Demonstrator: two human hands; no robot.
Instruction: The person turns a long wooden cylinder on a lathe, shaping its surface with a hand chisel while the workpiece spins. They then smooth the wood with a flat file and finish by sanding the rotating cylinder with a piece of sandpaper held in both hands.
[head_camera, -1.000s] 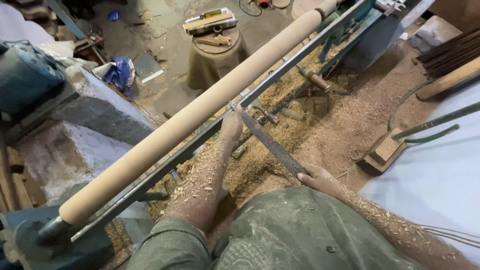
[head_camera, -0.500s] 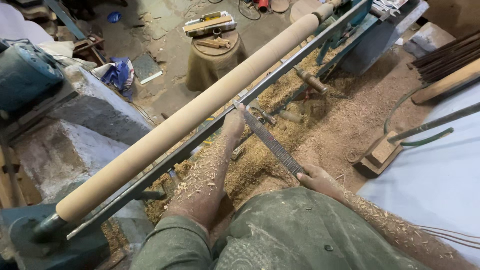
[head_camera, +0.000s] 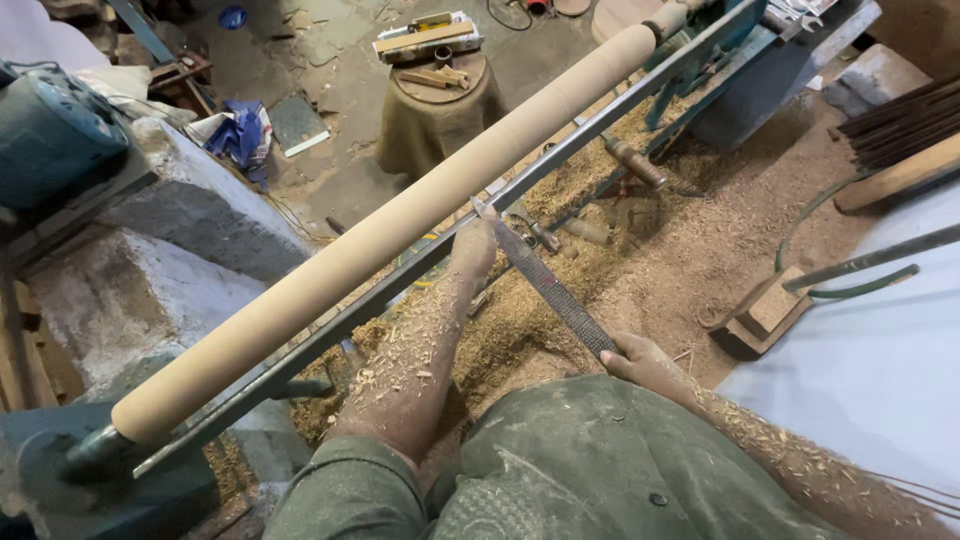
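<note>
Head view: a person holds a long flat steel tool against a wooden cylinder on a lathe.

The left hand (head_camera: 473, 245), just left of centre, pinches the tool's (head_camera: 553, 290) tip at the metal rest rail (head_camera: 560, 150), touching the pale wooden cylinder (head_camera: 400, 225) that runs from lower left to upper right. The right hand (head_camera: 640, 362), lower centre-right, is closed round the tool's near end. Wood shavings (head_camera: 600, 260) cover the floor and both forearms; a burlap-wrapped stump (head_camera: 440, 120) stands at top centre.
</note>
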